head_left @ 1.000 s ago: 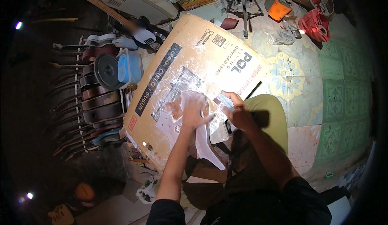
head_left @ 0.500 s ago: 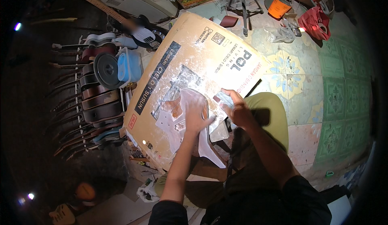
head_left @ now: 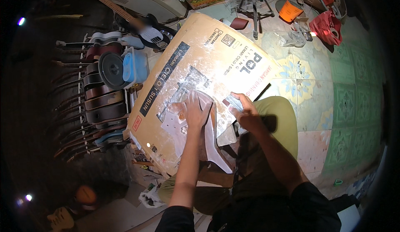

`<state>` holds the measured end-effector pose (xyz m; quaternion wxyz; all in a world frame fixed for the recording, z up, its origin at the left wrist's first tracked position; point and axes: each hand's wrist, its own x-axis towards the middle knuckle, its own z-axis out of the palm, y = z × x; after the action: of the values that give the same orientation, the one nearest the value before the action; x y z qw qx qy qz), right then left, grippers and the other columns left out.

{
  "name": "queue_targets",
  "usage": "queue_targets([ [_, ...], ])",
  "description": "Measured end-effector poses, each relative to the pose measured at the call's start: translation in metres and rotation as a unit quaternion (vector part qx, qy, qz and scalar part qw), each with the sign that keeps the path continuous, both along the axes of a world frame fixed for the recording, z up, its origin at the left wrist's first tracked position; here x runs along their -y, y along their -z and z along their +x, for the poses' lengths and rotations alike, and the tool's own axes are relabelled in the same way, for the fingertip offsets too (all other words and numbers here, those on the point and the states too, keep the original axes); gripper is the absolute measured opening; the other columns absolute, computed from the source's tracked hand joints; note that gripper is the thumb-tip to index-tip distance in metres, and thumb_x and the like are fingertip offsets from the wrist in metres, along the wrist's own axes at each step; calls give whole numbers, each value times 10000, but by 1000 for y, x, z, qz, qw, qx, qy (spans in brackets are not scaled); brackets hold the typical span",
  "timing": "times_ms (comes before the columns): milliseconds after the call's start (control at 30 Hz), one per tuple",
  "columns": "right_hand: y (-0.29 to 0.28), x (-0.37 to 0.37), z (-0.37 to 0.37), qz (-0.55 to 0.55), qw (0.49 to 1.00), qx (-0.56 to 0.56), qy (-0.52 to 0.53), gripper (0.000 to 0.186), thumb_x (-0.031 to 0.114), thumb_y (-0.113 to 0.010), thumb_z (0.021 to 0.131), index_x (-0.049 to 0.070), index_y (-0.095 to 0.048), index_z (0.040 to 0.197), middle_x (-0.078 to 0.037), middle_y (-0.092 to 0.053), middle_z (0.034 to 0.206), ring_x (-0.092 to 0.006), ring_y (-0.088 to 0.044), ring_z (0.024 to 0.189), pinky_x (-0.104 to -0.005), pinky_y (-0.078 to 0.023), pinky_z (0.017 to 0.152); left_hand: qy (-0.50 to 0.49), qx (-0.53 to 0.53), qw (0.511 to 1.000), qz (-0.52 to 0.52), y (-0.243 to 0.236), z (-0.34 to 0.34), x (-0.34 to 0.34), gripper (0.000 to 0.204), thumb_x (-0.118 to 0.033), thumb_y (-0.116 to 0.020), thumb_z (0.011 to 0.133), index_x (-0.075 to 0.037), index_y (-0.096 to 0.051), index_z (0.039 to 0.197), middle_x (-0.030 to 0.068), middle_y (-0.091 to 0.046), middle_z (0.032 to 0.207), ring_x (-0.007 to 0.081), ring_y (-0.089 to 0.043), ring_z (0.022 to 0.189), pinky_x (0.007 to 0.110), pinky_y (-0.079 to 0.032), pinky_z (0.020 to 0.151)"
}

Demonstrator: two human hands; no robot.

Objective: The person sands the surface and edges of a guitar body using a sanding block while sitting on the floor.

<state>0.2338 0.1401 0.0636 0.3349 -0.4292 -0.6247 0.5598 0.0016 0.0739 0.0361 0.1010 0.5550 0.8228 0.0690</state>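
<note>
Guitar body (head_left: 176,137), pale and horned, lies on dust-streaked cardboard (head_left: 200,48), which apparently serves as its bed, one long horn jutting past the near edge. From where I stand, the left hand (head_left: 196,112), open and laid across the body, gripping nothing I can see, seems to steady it. The right hand (head_left: 248,114) curls firmly round a small greyish block (head_left: 235,103), just beside the body.

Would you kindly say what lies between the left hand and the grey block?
The head view shows the edge of the guitar body, then dusty cardboard, between the left hand and the grey block.
</note>
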Motion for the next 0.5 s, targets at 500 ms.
queue_targets([
  [500, 7, 1, -1, -53, 998, 13, -16, 406, 36, -683, 923, 7, -571, 1312, -147, -612, 1271, -216, -574, 1216, -319, -434, 1048, -43, 65, 997, -12, -5, -29, -17, 921, -536, -711, 853, 17, -408, 1526, 238, -409, 1572, 399, -321, 1492, 479, -224, 1240],
])
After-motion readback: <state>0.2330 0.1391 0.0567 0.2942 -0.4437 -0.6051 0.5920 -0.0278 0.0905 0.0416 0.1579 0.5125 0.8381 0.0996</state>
